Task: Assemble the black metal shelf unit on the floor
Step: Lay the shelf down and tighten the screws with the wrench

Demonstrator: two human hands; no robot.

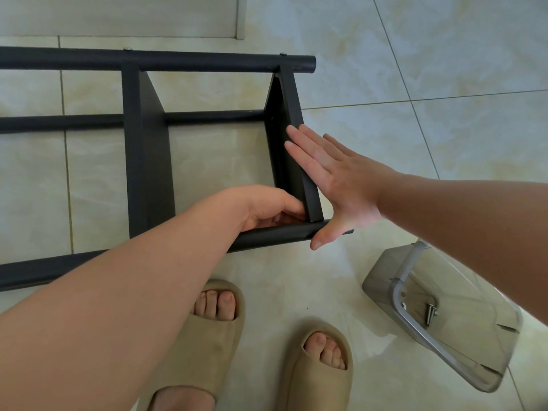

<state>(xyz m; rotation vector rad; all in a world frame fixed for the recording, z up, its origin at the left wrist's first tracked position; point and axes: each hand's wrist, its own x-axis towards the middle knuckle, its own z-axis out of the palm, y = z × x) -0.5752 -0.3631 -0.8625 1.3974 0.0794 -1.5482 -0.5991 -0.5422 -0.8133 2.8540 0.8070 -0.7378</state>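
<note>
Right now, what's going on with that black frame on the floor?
A person is working on the black shelf frame lying on the floor. The right hand presses flat against the end panel. The left hand curls its fingers in the inner corner where that panel meets the near tube. A clear bin holding screws sits to the right.

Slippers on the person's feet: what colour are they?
The slippers are plain beige; the head view shows them best.

Glossy cream floor tiles (462, 69) with faint marble veining and thin dark grout lines reflect soft light; a pale framed panel (118, 16) borders the far edge.
</note>
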